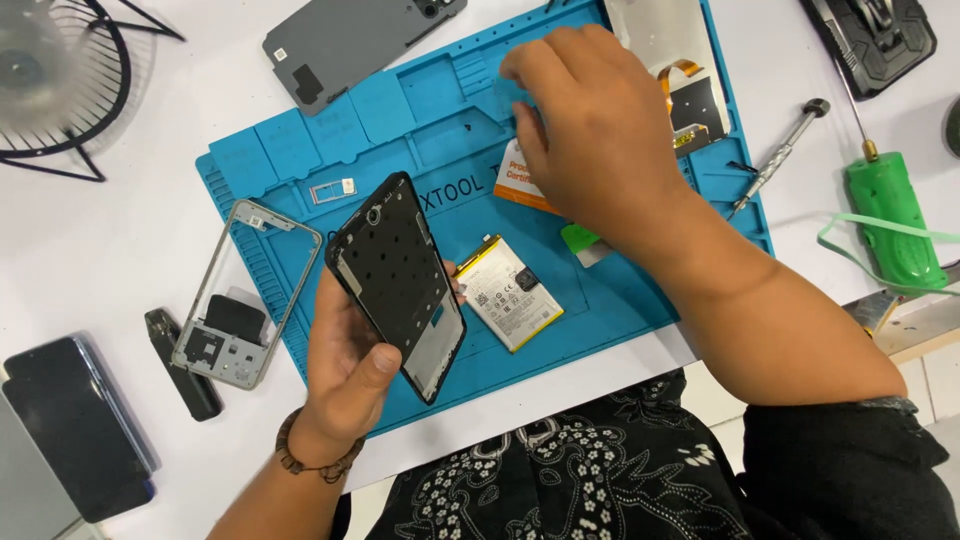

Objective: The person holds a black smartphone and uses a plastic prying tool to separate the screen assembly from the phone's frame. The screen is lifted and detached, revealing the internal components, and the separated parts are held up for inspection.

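Head view looks straight down on a phone in pieces. The left hand (350, 365) holds a black phone frame (400, 282) tilted above the near edge of a blue repair mat (420, 130), thumb pressed to its lower side and fingers wrapped behind it, so it is firmly gripped. The right hand (595, 130) reaches across to the far part of the mat with fingers curled downward; whether they pinch anything I cannot tell, as the back of the hand hides the tips.

Judging by how things lie, the teardown looks well advanced: a battery (508, 292) lies loose on the mat just beside the held frame, a grey back cover (355, 40) rests off the mat's far edge, a silver mid-frame (235, 295) straddles its left edge, and a small tray (333, 190) sits on the mat. A screwdriver (785, 155) lies to the right. Nothing appears refitted into the black frame yet.
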